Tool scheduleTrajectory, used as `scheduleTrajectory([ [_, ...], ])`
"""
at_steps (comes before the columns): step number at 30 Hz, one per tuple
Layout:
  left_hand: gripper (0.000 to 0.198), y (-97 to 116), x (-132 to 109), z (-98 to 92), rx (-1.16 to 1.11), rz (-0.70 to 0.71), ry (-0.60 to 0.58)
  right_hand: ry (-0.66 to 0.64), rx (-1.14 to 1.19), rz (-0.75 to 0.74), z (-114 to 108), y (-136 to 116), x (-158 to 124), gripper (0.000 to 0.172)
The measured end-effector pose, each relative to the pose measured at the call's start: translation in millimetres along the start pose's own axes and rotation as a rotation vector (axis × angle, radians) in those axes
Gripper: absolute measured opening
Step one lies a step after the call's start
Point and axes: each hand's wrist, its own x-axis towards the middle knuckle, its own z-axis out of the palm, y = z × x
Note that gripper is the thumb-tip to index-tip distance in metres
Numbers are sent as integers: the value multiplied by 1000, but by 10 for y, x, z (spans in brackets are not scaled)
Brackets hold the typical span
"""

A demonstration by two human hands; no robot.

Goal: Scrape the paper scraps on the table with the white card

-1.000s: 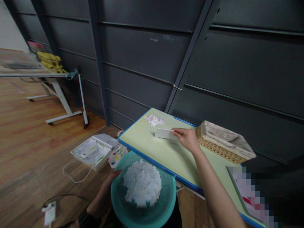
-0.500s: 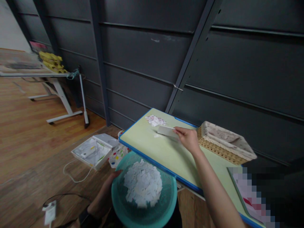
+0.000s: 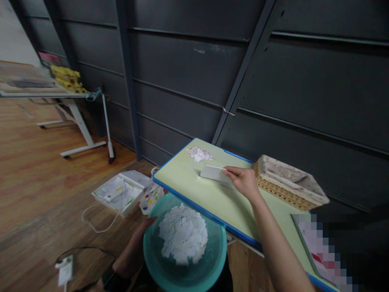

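My right hand (image 3: 241, 180) pinches the right end of a flat white card-like piece (image 3: 212, 173), held on edge low over the pale green tabletop (image 3: 182, 178). A heap of torn paper scraps (image 3: 199, 154) lies on the table beyond the piece, apart from it. My left hand (image 3: 142, 229) grips the left rim of a teal plastic basket (image 3: 215, 263), with the fingers partly hidden by the basket. White paper scraps (image 3: 184, 233) are piled inside it. The basket sits in front of me, against the table's blue near edge.
A woven basket with a cloth liner (image 3: 285, 184) stands at the table's right rear, near a partly blurred flat object (image 3: 319, 251). On the floor are an open white box (image 3: 118, 194) and a power strip (image 3: 65, 271). A dark panelled wall (image 3: 182, 73) rises behind.
My right hand has drawn the white piece slightly toward me, away from the scraps on the table. My left hand and the teal basket have hardly moved.
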Motion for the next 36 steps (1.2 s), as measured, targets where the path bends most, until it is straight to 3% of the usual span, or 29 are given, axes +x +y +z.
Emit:
scheduleTrajectory([
  [10, 38, -69, 85, -151, 7, 21, -113, 47, -68, -47, 32, 5, -45, 25],
  [14, 35, -45, 54, -118, 13, 12, -103, 62, -130, -52, 59, 29, -36, 26],
  [19, 21, -38, 34, -96, 43, 41, -83, -21, -92, -31, -5, 38, -33, 24],
  [23, 26, -42, 55, -90, 52, 13, -62, 0, -57, -22, -62, 5, -55, 25],
  [29, 33, -61, 94, -118, 49, 31, -130, -49, -74, -41, -75, -44, -70, 25],
  [36, 32, -97, 145, -199, -7, -23, -131, 14, -51, -81, -24, -87, -220, 24],
])
